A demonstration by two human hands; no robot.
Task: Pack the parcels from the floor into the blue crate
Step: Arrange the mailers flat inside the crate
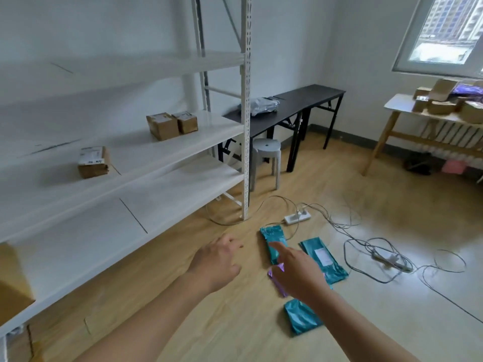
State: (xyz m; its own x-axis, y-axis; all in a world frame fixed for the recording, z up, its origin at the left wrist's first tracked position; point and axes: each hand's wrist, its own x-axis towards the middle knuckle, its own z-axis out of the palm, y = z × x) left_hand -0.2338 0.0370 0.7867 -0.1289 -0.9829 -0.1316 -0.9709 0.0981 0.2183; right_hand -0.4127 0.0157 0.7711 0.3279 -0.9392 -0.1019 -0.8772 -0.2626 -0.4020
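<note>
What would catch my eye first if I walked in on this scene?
Two bare hands, the left hand and right hand, reach out open over the wooden floor, where teal parcels and a purple parcel lie below the right one. Left of them stands white shelving bearing cardboard boxes; loose cables sprawl to the right.

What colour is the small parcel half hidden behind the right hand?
Shiny purple. The parcel shows best in the head view, peeking out beside the right hand.

Small parcel storeroom, white metal shelving (125, 142) holding cardboard boxes (162, 125), folding tables (295, 105), wood-look floor (209, 309)
</note>
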